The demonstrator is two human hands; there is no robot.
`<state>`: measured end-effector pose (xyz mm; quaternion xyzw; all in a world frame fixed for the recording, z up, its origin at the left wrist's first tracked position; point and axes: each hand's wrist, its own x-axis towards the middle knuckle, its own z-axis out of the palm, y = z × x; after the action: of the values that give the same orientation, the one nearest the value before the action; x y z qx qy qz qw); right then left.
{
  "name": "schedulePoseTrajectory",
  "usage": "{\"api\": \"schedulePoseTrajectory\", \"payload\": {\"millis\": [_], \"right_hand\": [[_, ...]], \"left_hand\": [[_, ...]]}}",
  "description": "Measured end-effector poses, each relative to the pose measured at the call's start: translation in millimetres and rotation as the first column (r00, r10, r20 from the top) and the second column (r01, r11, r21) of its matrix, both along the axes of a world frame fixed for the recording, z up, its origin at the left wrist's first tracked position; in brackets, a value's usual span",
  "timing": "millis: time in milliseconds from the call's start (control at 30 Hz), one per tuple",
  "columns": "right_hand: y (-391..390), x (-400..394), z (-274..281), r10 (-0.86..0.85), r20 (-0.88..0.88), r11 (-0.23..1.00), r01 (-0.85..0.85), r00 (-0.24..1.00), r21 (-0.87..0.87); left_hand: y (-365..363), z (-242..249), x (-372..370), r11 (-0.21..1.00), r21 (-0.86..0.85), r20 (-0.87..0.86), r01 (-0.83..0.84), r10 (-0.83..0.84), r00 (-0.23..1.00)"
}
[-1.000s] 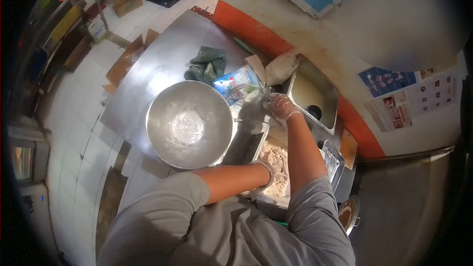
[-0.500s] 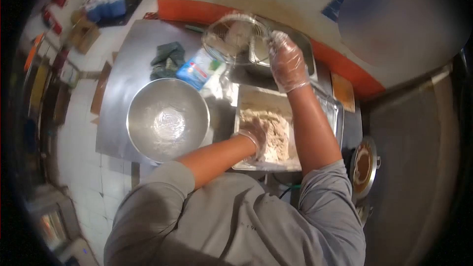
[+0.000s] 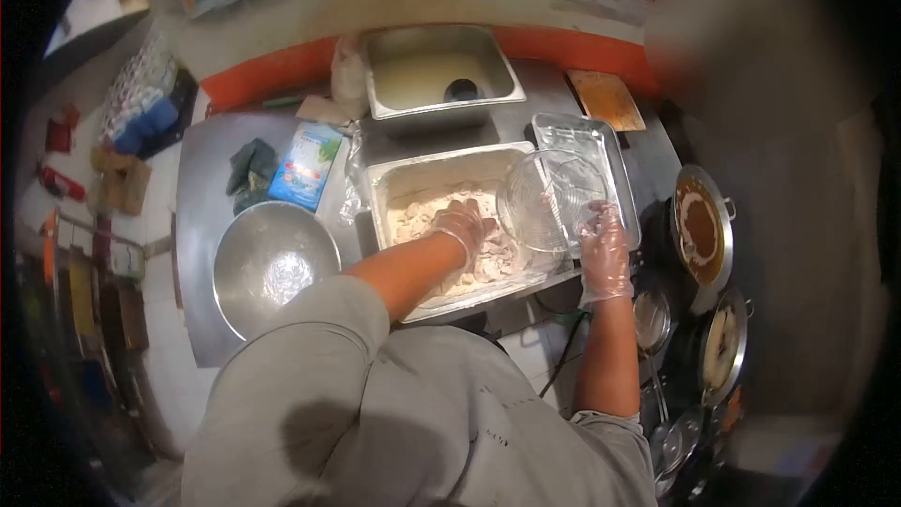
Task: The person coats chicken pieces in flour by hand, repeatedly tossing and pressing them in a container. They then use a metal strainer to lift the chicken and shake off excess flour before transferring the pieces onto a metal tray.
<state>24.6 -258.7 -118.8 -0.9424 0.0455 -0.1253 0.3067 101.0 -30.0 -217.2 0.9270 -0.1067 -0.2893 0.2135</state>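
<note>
A deep metal pan [image 3: 540, 286] holds lumpy, flour-coated pieces [image 3: 493, 258] that look like meat. In the middle of it my left hand [image 3: 460, 228], in a clear plastic glove, curls its fingers round some of these pieces; its fingertips are partly hidden. My right hand [image 3: 605, 253], gloved likewise, grips a round wire strainer basket [image 3: 549, 202] by its side. The basket hangs over the pan's right side and overlaps a shallow metal tray [image 3: 619, 178] beyond. Little or nothing shows inside the wire mesh.
A steel bowl [image 3: 272, 268] stands left of the pan, near a blue-and-white packet [image 3: 308, 167] and dark cloth [image 3: 251, 174]. Behind sits a metal container [image 3: 441, 113] of cloudy liquid. Large pots [image 3: 699, 225] of brownish liquid stand at right.
My right hand has brought the wire strainer from above the rear container down to the pan's right side. My left hand stays among the floured pieces. The view has shifted.
</note>
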Motion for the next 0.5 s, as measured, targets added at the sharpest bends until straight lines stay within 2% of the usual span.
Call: {"api": "schedulePoseTrajectory", "payload": {"millis": [33, 67, 100, 133, 167, 200, 267, 300, 333, 367, 400, 433, 467, 500], "right_hand": [[1, -7, -4, -0.115, -0.071, 0.992, 0.111, 0.991, -0.068], [-1, -10, -12, -0.139, -0.066, 0.99, 0.135, 0.988, -0.05], [-5, -12, -23, -0.122, -0.012, 0.985, 0.12, 0.992, -0.121], [-9, -12, -33, -0.102, 0.044, 0.975, 0.108, 0.994, -0.192], [-7, -11, -38, -0.025, 0.173, 0.912, 0.093, 0.985, -0.399], [-6, -10, -41, -0.054, 0.186, 0.917, 0.123, 0.981, -0.379], [1, -5, -38, -0.1, 0.119, 0.851, 0.147, 0.988, -0.504], [1, 3, -44, -0.11, 0.026, 0.843, 0.107, 0.994, -0.528], [10, 5, -38, -0.121, 0.031, 0.85, 0.12, 0.992, -0.512], [26, 7, -27, -0.198, -0.029, 0.915, 0.174, 0.98, -0.365], [37, 10, -20, -0.254, -0.104, 0.95, 0.227, 0.962, -0.214], [42, 16, -23, -0.24, -0.281, 0.969, 0.212, 0.929, -0.126], [43, 26, -52, -0.229, -0.277, 0.972, 0.203, 0.933, -0.122], [42, 41, -95, -0.118, -0.327, 0.962, 0.026, 0.938, -0.272]], "left_hand": [[-1, -47, 0, 0.997, -0.051, 0.136, -0.051, 0.058, 0.989], [1, -36, -1, 0.999, -0.034, 0.144, -0.027, 0.031, 0.989], [2, -24, -2, 0.968, 0.113, 0.206, 0.222, -0.242, 0.948], [3, -7, -4, 0.857, 0.27, 0.227, 0.439, -0.5, 0.836], [9, 8, -12, 0.915, 0.185, 0.277, 0.359, -0.399, 0.874], [15, 21, -13, 0.901, 0.209, 0.282, 0.381, -0.428, 0.859], [30, 37, -14, 0.943, 0.022, 0.26, 0.331, -0.325, 0.909], [42, 20, -5, 0.937, 0.042, 0.259, 0.347, -0.346, 0.902], [56, -12, 11, 0.914, -0.401, -0.008, 0.062, -0.071, 0.997], [60, -1, 14, 0.668, -0.668, -0.365, -0.328, 0.091, 0.927], [68, 9, 11, 0.676, -0.661, -0.36, -0.326, 0.097, 0.928], [68, 77, -11, 0.785, -0.619, 0.065, 0.024, 0.02, 0.998], [67, 117, -22, 0.844, -0.422, 0.464, 0.331, -0.112, 0.879], [68, 118, -20, 0.848, -0.422, 0.468, 0.321, -0.099, 0.878]]}}
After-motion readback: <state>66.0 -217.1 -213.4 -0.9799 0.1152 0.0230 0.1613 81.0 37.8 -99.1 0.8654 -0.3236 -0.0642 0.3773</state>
